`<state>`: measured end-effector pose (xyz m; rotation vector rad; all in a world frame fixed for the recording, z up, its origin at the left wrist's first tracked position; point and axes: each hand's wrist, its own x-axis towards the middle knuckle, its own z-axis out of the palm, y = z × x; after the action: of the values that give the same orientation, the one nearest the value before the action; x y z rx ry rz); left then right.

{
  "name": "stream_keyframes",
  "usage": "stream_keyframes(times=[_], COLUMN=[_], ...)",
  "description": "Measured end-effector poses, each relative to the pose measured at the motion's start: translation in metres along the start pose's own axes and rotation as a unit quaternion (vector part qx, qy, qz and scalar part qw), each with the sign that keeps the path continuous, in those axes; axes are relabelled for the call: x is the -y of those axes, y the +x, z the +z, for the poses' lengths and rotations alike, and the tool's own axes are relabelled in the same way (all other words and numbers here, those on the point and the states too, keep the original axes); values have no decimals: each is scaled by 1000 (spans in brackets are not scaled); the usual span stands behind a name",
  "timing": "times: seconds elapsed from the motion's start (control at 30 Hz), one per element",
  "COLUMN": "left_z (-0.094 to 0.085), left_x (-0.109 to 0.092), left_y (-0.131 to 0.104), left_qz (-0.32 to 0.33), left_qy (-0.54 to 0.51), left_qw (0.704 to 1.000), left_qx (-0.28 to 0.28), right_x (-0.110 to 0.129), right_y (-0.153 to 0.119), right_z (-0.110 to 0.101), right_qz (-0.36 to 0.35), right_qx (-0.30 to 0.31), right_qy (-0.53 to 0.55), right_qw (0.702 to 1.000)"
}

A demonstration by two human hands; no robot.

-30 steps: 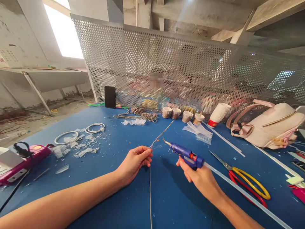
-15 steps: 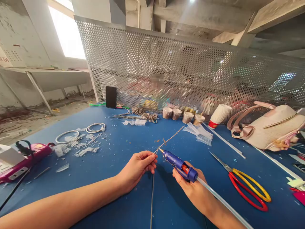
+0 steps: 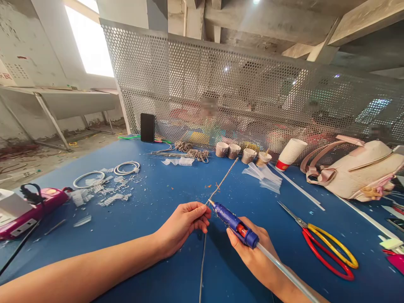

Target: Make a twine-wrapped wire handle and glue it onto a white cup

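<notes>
Between the thumb and fingers of my left hand (image 3: pixel 186 225) a thin cord-wrapped stick (image 3: pixel 224 179) is pinched, pointing up and away to the right. A loose grey cord (image 3: pixel 203 265) hangs from under that hand toward the table's near edge. My right hand (image 3: pixel 255 244) is wrapped around a blue glue gun (image 3: pixel 229 216), whose nozzle touches or nearly touches the stick just beyond my left fingertips. From the gun's rear a long clear glue stick (image 3: pixel 280 269) runs down to the right.
Scissors (image 3: pixel 328 248) with red and yellow handles lie at right. Small wrapped cups (image 3: pixel 234 150), stacked paper cups (image 3: pixel 292 152), a phone (image 3: pixel 147 127) and a backpack (image 3: pixel 356 168) line the perforated screen (image 3: pixel 176 75). At left are white rings (image 3: pixel 126 168), plastic scraps and a power strip (image 3: pixel 34 214).
The stick has swung to a steeper angle, its far tip now further left. The glue gun has shifted slightly left and down with my right hand. My left hand keeps its pinch.
</notes>
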<state>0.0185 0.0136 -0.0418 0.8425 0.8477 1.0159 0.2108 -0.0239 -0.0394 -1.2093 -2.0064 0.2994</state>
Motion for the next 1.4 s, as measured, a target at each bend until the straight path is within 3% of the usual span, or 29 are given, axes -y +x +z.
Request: stream_keyframes(times=[1.4], left_z=[0], left_x=[-2], left_y=[-1], left_qz=[3], left_qy=[44], left_qw=[999], left_qx=[-5], right_x=[-5], right_y=[-2], right_z=[-1], right_qz=[-20], right_qx=[-25], right_qy=[-29], right_qw=[999])
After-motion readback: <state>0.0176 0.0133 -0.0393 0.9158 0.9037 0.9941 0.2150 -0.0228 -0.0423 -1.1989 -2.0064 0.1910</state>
